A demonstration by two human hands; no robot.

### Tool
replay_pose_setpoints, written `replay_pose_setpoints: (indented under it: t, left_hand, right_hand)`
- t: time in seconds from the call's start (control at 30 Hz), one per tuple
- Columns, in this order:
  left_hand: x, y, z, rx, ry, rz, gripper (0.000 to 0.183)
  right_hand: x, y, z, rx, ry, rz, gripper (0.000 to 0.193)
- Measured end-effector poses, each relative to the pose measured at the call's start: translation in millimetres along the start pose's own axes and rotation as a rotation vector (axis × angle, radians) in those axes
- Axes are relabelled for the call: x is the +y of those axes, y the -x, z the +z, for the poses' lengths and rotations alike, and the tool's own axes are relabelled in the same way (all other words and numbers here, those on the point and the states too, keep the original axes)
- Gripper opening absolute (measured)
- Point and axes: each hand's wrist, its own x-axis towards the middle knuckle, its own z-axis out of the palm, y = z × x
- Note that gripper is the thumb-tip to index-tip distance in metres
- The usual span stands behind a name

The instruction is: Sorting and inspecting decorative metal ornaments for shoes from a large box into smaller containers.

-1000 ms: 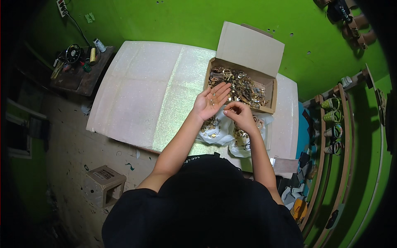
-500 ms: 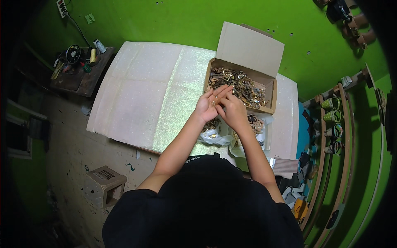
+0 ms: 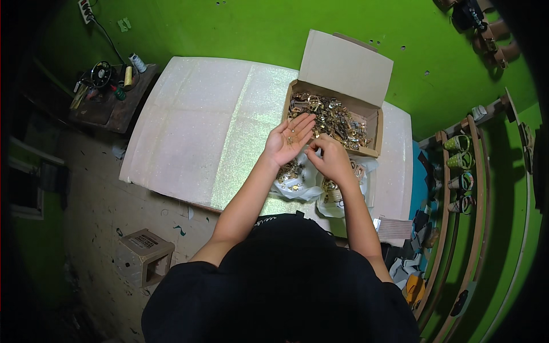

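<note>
"Small metal pieces (image 3: 291, 139): where?"
"I see them lying on the spread left hand (image 3: 283, 145)."
"And the right hand (image 3: 331, 161)?"
"Curled just beside; I can't tell if it's pinching anything."

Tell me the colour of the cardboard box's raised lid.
The lid is greyish tan, shown best in the head view.

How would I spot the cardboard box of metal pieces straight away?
Find the pale table by the green wall. Toward its far right corner sits the cardboard box, set apart from the nearer white plastic bag by its raised lid.
</note>
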Motion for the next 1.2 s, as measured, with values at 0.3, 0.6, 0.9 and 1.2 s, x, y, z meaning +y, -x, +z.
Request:
replay_pose_setpoints:
  t: [0.3, 0.6, 0.9, 1.2]
  left_hand:
    - [-10, -5, -2, -0.021, -0.099, -0.015, 0.045]
    - [-13, -7, -9, 0.162, -0.113, -0.034, 0.041]
    - [-13, -7, -6, 0.063, -0.199, -0.044, 0.046]
    - [-10, -9, -6, 0.089, -0.154, -0.021, 0.045]
  right_hand:
    - [-1, -10, -4, 0.092, -0.111, -0.019, 0.013]
    - [-3, -30, 7, 0.134, 0.202, -0.277, 0.014]
    - [-5, -34, 11, 0.124, 0.294, -0.377, 0.015]
    - [-3, -30, 10, 0.113, 0.147, -0.27, 0.011]
